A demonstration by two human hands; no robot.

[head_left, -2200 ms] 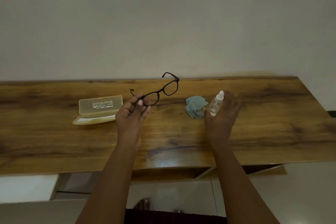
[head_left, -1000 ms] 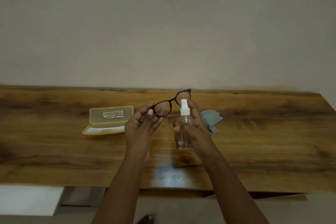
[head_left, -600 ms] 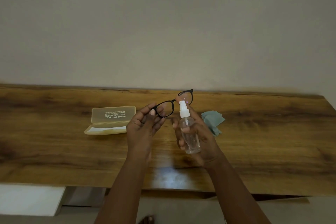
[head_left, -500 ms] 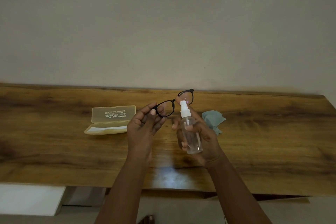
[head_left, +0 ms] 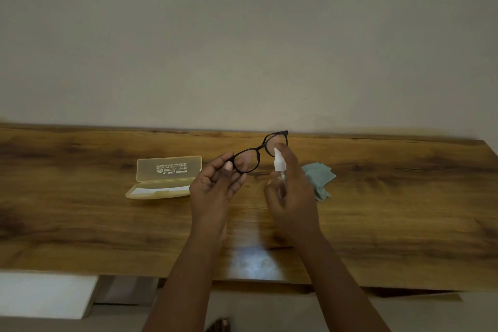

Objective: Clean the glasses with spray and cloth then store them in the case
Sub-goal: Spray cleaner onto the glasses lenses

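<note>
Fingers (head_left: 229,167) of the left hand (head_left: 213,191) are pinched on the left rim of the black glasses (head_left: 260,152), held raised at frame centre above the counter (head_left: 404,210). Fingers of the right hand (head_left: 292,197) are wrapped round the spray bottle (head_left: 279,167), a fingertip set on its white head, which is seen close in front of the right lens. The blue cloth (head_left: 319,179) is left crumpled on the counter just right of that hand. The case (head_left: 164,178) lies open at centre left, well apart from the glasses.

Risks, as judged: the spray may be wasted on the counter or past the frame if the nozzle is not turned squarely at the lens; the glasses, gripped at one end only, may be twisted or dropped when the pump is pressed.

Against the frame from half a second ago: the bottle is raised and tipped nearer the lens, more of it hidden by the hand; the glasses, cloth and case are hardly shifted.
</note>
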